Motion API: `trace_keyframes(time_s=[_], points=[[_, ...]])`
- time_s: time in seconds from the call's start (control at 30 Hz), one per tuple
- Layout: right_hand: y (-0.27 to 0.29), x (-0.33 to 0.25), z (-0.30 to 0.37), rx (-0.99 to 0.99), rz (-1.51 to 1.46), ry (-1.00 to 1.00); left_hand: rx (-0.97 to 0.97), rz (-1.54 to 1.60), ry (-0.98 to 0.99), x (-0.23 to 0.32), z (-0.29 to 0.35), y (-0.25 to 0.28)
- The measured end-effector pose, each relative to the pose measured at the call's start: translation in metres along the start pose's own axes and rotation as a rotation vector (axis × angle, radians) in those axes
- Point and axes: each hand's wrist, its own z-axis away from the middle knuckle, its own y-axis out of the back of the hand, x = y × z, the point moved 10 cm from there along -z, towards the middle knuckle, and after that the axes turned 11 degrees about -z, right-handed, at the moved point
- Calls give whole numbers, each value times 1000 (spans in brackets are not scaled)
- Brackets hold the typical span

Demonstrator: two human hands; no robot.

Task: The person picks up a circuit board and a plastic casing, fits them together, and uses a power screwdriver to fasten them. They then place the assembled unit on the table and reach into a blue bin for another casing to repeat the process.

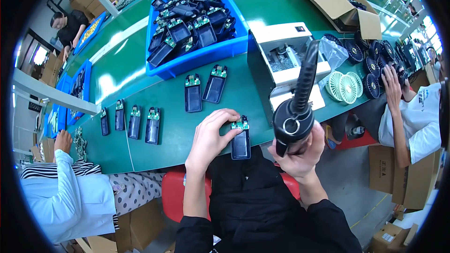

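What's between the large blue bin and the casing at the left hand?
Two black casings with green boards lie between them on the green tabletop, in the head view.

Worn on the head, the wide fisheye camera looks down and forward over the near edge of the green table [161, 91], close enough that the left hand [212, 133] and right hand [302, 157] show large by that edge, and its view spreads wide to the table's left and right.
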Motion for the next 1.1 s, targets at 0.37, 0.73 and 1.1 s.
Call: trace_keyframes(time_s=[0.37, 0.73, 1.1], points=[[19, -5, -10, 228, 1, 41, -20, 34, 38, -5, -4, -2], [8, -11, -13, 93, 119, 115, -27, 120, -4, -4, -2, -1], [20, 18, -2, -115, -540, -353, -11, 150, -3, -14, 6, -13]])
